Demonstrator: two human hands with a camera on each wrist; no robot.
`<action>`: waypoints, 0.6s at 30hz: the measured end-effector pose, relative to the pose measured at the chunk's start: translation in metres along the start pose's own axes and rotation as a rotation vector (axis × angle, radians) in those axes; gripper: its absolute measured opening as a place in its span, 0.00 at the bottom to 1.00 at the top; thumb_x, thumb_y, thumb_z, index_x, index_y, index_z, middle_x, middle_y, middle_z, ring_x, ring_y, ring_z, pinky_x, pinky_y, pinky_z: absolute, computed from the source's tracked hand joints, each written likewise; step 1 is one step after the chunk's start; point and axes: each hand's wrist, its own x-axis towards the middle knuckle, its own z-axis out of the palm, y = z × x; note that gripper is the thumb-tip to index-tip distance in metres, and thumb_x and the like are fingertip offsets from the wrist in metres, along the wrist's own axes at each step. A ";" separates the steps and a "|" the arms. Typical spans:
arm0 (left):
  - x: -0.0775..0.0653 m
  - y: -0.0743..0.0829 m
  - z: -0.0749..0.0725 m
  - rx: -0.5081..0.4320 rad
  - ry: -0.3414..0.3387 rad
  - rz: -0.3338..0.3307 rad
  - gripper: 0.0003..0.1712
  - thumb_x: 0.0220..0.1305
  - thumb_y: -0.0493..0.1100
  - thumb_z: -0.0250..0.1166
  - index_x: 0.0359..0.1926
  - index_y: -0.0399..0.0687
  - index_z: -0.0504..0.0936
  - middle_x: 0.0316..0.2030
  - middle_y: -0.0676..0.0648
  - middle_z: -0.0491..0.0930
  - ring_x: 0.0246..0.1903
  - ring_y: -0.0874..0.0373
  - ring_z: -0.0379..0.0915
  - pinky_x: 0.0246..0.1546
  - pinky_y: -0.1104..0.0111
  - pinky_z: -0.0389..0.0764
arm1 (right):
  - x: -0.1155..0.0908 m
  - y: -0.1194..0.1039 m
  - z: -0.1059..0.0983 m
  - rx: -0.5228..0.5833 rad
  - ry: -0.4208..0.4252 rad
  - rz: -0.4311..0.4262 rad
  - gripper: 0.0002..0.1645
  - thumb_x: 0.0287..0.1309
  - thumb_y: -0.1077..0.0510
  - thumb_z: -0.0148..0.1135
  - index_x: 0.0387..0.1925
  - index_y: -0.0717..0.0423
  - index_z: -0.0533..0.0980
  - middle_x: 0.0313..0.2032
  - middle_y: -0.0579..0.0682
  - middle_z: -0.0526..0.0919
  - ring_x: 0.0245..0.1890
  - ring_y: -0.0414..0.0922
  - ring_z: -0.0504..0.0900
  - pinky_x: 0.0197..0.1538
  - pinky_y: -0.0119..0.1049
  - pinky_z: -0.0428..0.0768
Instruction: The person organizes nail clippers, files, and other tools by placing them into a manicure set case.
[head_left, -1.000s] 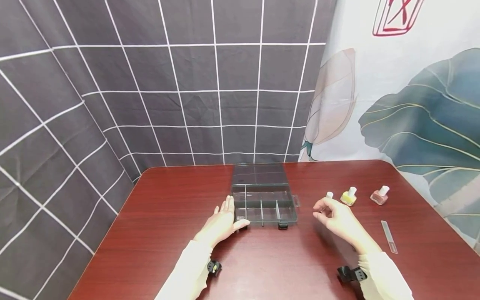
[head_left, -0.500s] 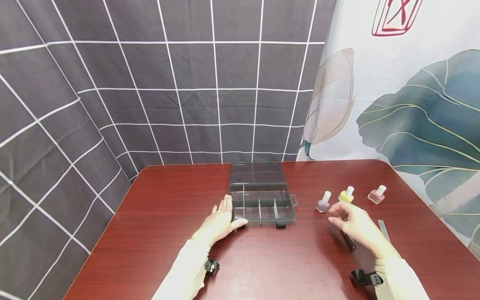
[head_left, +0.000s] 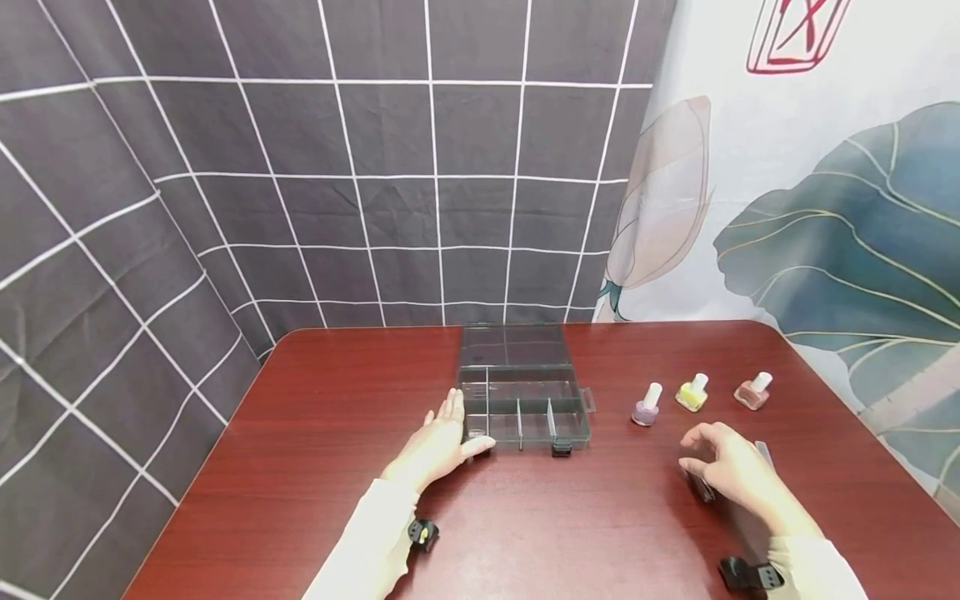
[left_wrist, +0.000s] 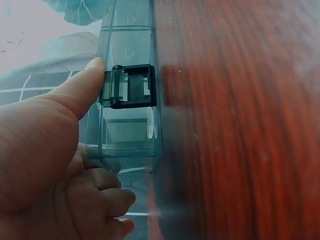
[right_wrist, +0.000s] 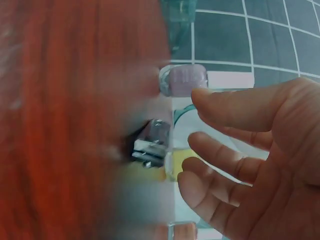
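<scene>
In the head view my left hand (head_left: 435, 450) rests against the left side of a clear grey compartment box (head_left: 532, 429), its lid raised at the back. The left wrist view shows the thumb by a black latch (left_wrist: 136, 86) on the box front. My right hand (head_left: 731, 471) hovers above a small dark metal nail clipper (head_left: 703, 488), partly hidden under it. Thumb and fingers are bent with a gap between them and hold nothing. In the right wrist view the clipper (right_wrist: 152, 142) lies on the table apart from the fingertips.
Purple (head_left: 645, 408), yellow (head_left: 692, 395) and pinkish-brown (head_left: 752, 393) nail polish bottles with white caps stand at the right of the red-brown table (head_left: 360, 383). A flat nail file (head_left: 763, 452) shows partly behind the right hand. Hanging cloths border the back and left.
My right hand has moved right and toward me, from beside the purple bottle to over the nail clipper. The purple bottle has come into full view. My left hand stays on the box.
</scene>
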 end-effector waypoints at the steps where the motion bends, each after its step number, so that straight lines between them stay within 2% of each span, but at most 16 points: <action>1: 0.000 0.000 0.000 -0.001 0.000 0.000 0.55 0.59 0.66 0.57 0.69 0.29 0.48 0.69 0.33 0.48 0.67 0.45 0.49 0.65 0.52 0.52 | -0.001 0.002 0.001 -0.005 -0.004 -0.003 0.13 0.41 0.63 0.72 0.30 0.56 0.76 0.30 0.50 0.76 0.30 0.46 0.72 0.33 0.44 0.72; 11: 0.000 0.000 0.000 -0.007 0.013 0.004 0.55 0.59 0.65 0.58 0.69 0.28 0.48 0.68 0.33 0.49 0.66 0.44 0.50 0.64 0.51 0.53 | -0.005 0.009 0.011 0.002 -0.020 0.001 0.13 0.40 0.67 0.70 0.29 0.56 0.75 0.26 0.47 0.73 0.26 0.42 0.70 0.30 0.38 0.70; 18: 0.001 -0.001 0.001 0.003 0.024 0.009 0.55 0.58 0.66 0.58 0.69 0.28 0.49 0.68 0.32 0.50 0.66 0.44 0.50 0.64 0.51 0.54 | -0.004 0.006 0.013 0.075 -0.078 0.038 0.12 0.43 0.70 0.66 0.29 0.56 0.73 0.22 0.45 0.72 0.15 0.38 0.70 0.19 0.32 0.71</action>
